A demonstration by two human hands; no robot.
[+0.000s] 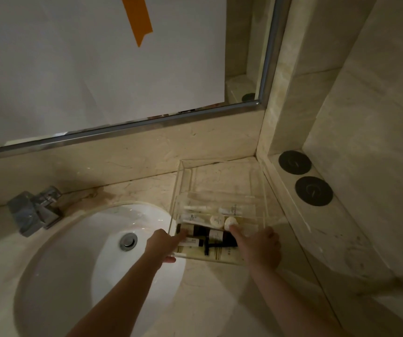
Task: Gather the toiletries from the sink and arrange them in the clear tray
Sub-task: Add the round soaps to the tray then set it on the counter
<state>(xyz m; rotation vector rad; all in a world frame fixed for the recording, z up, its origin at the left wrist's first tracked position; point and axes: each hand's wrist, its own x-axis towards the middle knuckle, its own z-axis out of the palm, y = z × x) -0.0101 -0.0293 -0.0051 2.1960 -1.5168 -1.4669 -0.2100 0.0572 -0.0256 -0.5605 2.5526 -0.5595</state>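
Note:
The clear tray (220, 181) stands on the marble counter to the right of the sink (69, 259). Its near half holds two dark bottles (221, 238), two round white soaps (216, 220), white tubes (195, 209) and a pale flat packet (222, 254); the far half is bare. My left hand (163, 245) is at the tray's front left corner, index finger inside on a dark bottle, thumb outside the front wall. My right hand (260, 248) covers the front right corner, its index finger reaching in to a round soap. The sink bowl holds no toiletries.
A chrome faucet (34, 210) stands at the sink's back left, with the drain plug (128, 241) in the bowl. Two black discs (305, 177) lie on a raised ledge to the right. A paper-covered mirror (98, 69) and the wall close off the back.

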